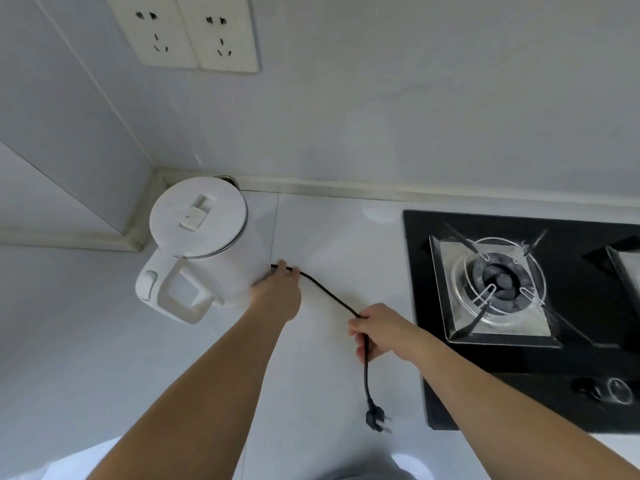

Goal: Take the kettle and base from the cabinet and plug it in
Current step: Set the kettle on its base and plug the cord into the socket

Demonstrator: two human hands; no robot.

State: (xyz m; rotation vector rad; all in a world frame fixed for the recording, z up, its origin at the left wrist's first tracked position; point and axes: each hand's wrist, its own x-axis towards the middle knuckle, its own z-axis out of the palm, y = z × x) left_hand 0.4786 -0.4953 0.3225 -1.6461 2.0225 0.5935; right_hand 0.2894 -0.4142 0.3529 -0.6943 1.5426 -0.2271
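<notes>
A white electric kettle (204, 244) stands on the white counter (329, 237) in the back left corner, lid closed, handle toward me. Its base is hidden beneath it. A black cord (332, 297) runs out from the kettle's lower right side. My left hand (277, 292) rests against the kettle's bottom edge, fingers pinching the cord where it emerges. My right hand (375, 329) grips the cord further along, and the black plug (375, 419) dangles below it with its prongs free. Two white wall sockets (194, 32) sit on the wall above the kettle.
A black glass gas hob (519, 375) with a metal burner (498, 282) and a knob (620, 391) fills the right of the counter. Walls meet in a corner behind the kettle.
</notes>
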